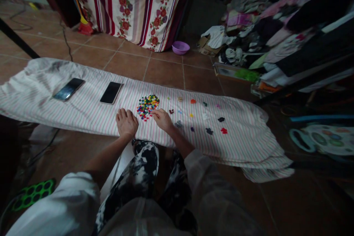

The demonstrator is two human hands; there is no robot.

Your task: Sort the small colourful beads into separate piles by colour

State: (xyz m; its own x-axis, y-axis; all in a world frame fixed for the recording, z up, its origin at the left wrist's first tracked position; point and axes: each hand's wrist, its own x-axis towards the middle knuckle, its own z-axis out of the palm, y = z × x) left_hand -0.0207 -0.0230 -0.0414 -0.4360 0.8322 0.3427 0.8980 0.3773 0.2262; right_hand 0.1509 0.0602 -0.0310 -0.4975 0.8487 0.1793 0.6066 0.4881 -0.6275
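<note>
A round pile of small multicoloured pieces (148,106) lies on a striped cloth (155,132). My right hand (163,120) is at the pile's lower right edge, thumb and forefinger pressed together; whatever they hold is too small to make out. To the left of the pile my left hand (127,122) lies flat on the cloth, fingers a little apart, holding nothing. Right of the pile are small single-colour groups, among them orange (193,101), yellow (191,115), black (221,119), red (224,131) and dark grey (209,131).
Two phones lie on the cloth at the left, one (111,93) nearer the pile, the other (69,89) farther off. Beyond the cloth are a purple basin (180,47) and a floral curtain (138,7). Heaped clothes (265,25) fill the right back.
</note>
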